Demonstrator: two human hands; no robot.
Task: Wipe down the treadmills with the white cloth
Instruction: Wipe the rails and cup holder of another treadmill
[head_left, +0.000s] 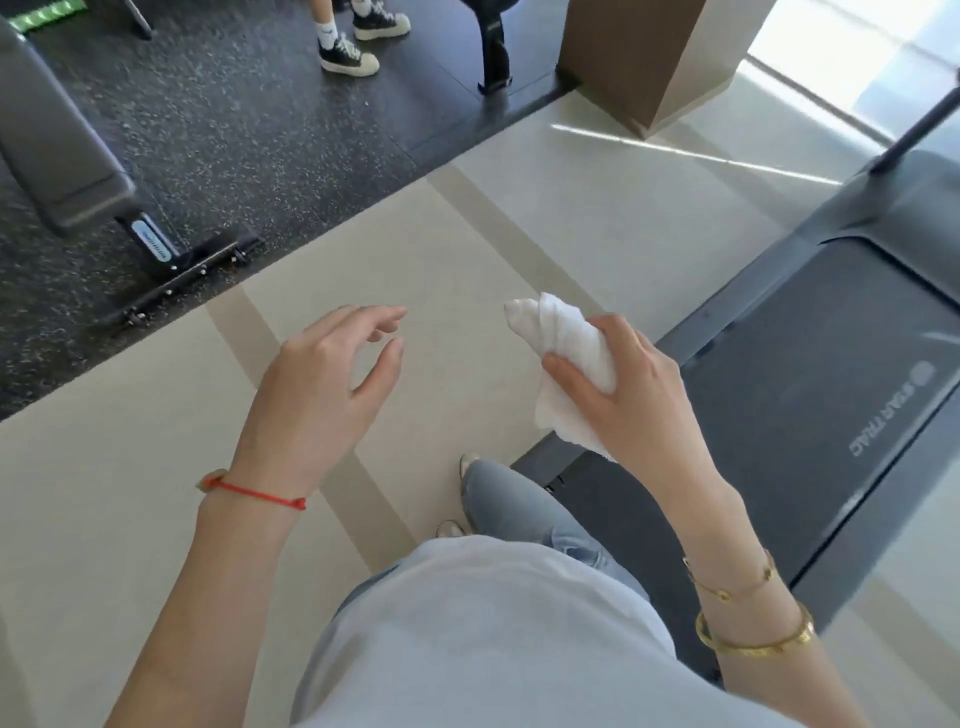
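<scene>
The right hand (628, 395) grips the bunched white cloth (566, 364), carried in the air above the beige tiled floor (130, 493). The grey treadmill deck (810, 364) lies just to its right, long axis running away, nearer this hand. The left hand (322, 395) hovers loosely open, holding nothing.

Grey treadmill (810, 364) sits at frame right, padded dark bench (57, 156) upper left, tan square pillar (639, 57) up top between them.
</scene>
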